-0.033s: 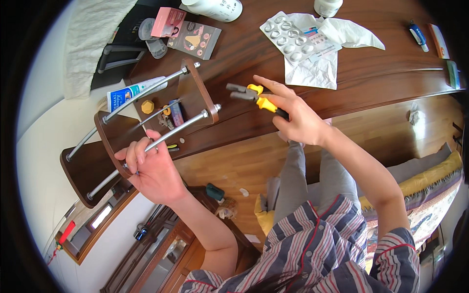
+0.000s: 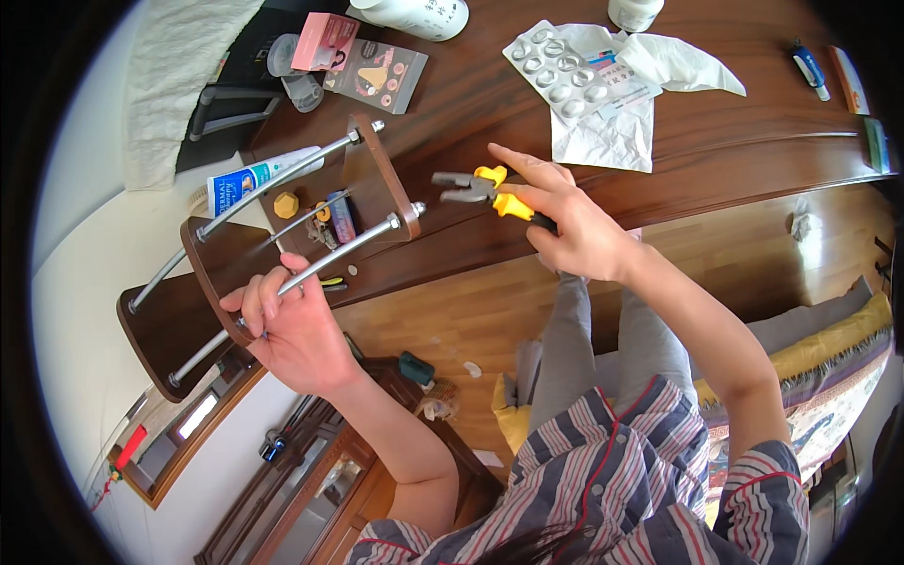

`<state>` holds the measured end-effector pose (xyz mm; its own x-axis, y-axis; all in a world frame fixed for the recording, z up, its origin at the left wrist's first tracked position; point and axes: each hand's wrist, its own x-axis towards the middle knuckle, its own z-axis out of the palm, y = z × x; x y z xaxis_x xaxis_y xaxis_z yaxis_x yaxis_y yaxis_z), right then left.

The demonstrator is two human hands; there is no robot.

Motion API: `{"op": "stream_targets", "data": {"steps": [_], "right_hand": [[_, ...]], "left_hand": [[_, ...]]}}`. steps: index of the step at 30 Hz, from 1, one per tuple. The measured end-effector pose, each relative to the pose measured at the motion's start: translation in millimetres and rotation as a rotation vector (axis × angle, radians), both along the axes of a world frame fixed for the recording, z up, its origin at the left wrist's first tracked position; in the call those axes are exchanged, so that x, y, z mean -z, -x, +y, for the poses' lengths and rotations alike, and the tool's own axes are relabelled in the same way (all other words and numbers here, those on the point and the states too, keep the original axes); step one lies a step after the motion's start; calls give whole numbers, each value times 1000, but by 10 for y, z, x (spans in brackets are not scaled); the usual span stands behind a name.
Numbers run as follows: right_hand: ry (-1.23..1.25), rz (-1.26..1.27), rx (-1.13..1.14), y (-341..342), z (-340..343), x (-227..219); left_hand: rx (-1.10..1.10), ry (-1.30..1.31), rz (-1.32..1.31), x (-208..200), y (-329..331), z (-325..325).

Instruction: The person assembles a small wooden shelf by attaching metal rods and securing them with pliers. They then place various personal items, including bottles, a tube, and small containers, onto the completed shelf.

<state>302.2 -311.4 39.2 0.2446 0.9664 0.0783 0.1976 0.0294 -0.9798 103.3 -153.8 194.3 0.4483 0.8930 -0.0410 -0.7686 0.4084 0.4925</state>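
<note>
My left hand (image 2: 306, 334) is closed around a metal rod of a small tiered rack (image 2: 221, 259), at the edge of its middle board. The rack has dark brown boards joined by threaded rods with nuts, and it is tilted on its side. To the right, my right hand (image 2: 584, 226) grips yellow-and-black pliers (image 2: 513, 205) by the handles, index finger stretched out. The plier jaws are parted and point left toward the rack's end board (image 2: 379, 179), well apart from it. Nothing is between the jaws.
On the dark wooden table (image 2: 471, 104) lie blister packs (image 2: 556, 71), crumpled white paper (image 2: 607, 132), a pink box (image 2: 325, 42) and a white bottle (image 2: 424, 14). A blue-and-white tube (image 2: 254, 179) and small loose items lie behind the rack. A cushioned seat (image 2: 800, 377) stands at lower right.
The plier jaws have spread a little wider and shifted slightly. My left hand and the rack have stayed in place.
</note>
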Motion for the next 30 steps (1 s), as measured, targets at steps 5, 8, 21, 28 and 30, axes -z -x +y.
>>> {"op": "stream_targets", "data": {"steps": [5,8,21,28,30], "right_hand": [[-127,-192,-66,-50,90,6],[-144,-270,-65,-88,158,-8],[-235,-295,-101,-169,330,43],[-335,-559,-27,-65,463,144],[-387,-621,44,-20,500,190]], "left_hand": [[1,27,-50,-17,46,30],[2,42,-61,-26,48,21],[31,56,-109,-41,43,55],[67,65,-165,-81,103,113],[70,73,-160,-97,115,119]]}}
